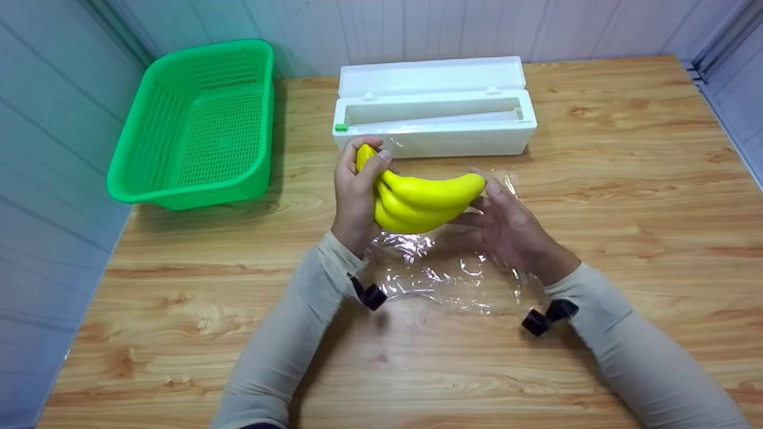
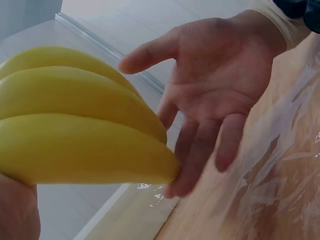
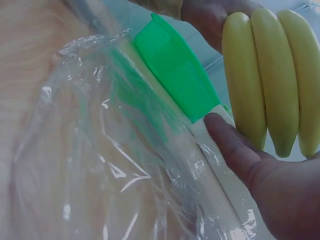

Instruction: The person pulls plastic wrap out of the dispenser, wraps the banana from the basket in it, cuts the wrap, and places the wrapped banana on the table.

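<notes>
A bunch of yellow bananas (image 1: pixel 423 199) is held above the table by the left hand (image 1: pixel 356 190), whose thumb and fingers grip it at the stem end. At the other end, the right hand (image 1: pixel 509 223) is spread, its straight fingers beside the banana tips; in the left wrist view the right hand (image 2: pixel 215 75) shows its palm, fingertips close to the bunch. Beneath lies a crinkled sheet of clear plastic film (image 1: pixel 429 280) on the table. The right wrist view shows this film (image 3: pixel 100 150) large and shiny.
Behind the hands stands a long white box (image 1: pixel 441 143), its lid raised and a pale roll inside. A green plastic basket (image 1: pixel 265 131) sits at the back left of the wooden table (image 1: pixel 626 179). White panel walls (image 1: pixel 417 30) enclose the table's back and sides.
</notes>
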The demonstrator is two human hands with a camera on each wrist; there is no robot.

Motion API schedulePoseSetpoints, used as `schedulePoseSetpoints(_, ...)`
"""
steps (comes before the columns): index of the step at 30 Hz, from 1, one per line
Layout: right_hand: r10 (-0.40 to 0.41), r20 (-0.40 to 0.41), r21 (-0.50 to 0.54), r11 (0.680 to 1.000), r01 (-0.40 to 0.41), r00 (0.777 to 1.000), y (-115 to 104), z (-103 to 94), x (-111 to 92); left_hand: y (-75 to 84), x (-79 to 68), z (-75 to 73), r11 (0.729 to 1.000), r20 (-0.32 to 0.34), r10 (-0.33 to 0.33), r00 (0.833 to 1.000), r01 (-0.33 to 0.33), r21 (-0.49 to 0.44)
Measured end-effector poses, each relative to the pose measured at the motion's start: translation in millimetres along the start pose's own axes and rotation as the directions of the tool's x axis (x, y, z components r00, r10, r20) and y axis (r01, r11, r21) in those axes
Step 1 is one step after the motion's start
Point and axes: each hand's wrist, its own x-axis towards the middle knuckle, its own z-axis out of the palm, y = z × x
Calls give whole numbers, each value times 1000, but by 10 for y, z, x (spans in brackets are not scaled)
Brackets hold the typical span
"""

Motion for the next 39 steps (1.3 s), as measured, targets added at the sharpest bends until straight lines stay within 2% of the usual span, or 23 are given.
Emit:
schedulePoseSetpoints(4, 14, -65, -6, 1000, -15, 998, -31, -22, -10, -28, -13, -6, 1000, -7, -12, 1000, 12, -26)
schedulePoseSetpoints(7, -7, -107, -28, 1000, 4, 994, -35, -39, -3, -53, -11, -8, 999, -23, -37, 999, 37, -11)
schedulePoseSetpoints(11, -65, -184, -101, 994, 47, 981, -30, -70, 13, -94, 22, -18, 993, -62, -105, 992, 109, 48)
schedulePoseSetpoints(14, -88, -249, -145, 988, 53, 964, -33, -104, 13, -132, 52, -44, 974, -83, -176, 981, 186, 128)
schedulePoseSetpoints(16, -95, -281, -159, 986, 51, 955, -38, -131, 10, -151, 68, -73, 951, -81, -222, 972, 235, 203)
schedulePoseSetpoints(19, -83, -316, -159, 987, 33, 945, -49, -170, 5, -155, 95, -126, 915, -41, -278, 960, 277, 293)
schedulePoseSetpoints(21, -79, -325, -160, 987, 27, 942, -54, -191, 12, -132, 118, -164, 893, 2, -309, 951, 289, 346)
schedulePoseSetpoints(24, -72, -338, -188, 982, 8, 939, -57, -229, 25, -100, 145, -214, 859, 93, -338, 936, 267, 437)
schedulePoseSetpoints(27, -55, -356, -214, 976, -24, 933, -58, -268, 28, -83, 153, -254, 772, 180, -372, 911, 196, 604)
schedulePoseSetpoints(30, -49, -376, -233, 971, -43, 925, -66, -297, 19, -90, 147, -270, 658, 240, -419, 876, 111, 745)
schedulePoseSetpoints(31, -47, -385, -242, 969, -52, 922, -70, -303, 12, -98, 146, -273, 624, 247, -428, 870, 87, 776)
schedulePoseSetpoints(32, -48, -393, -248, 967, -55, 918, -73, -310, 6, -108, 145, -274, 608, 256, -430, 866, 68, 791)
schedulePoseSetpoints(34, -51, -414, -260, 963, -65, 909, -82, -318, -7, -133, 141, -271, 601, 266, -418, 869, 45, 798)
schedulePoseSetpoints(36, -46, -431, -266, 961, -79, 901, -91, -330, -21, -158, 137, -261, 610, 273, -391, 879, 25, 792)
schedulePoseSetpoints(39, -26, -452, -262, 959, -105, 892, -107, -355, -41, -177, 127, -235, 583, 276, -367, 888, -12, 813)
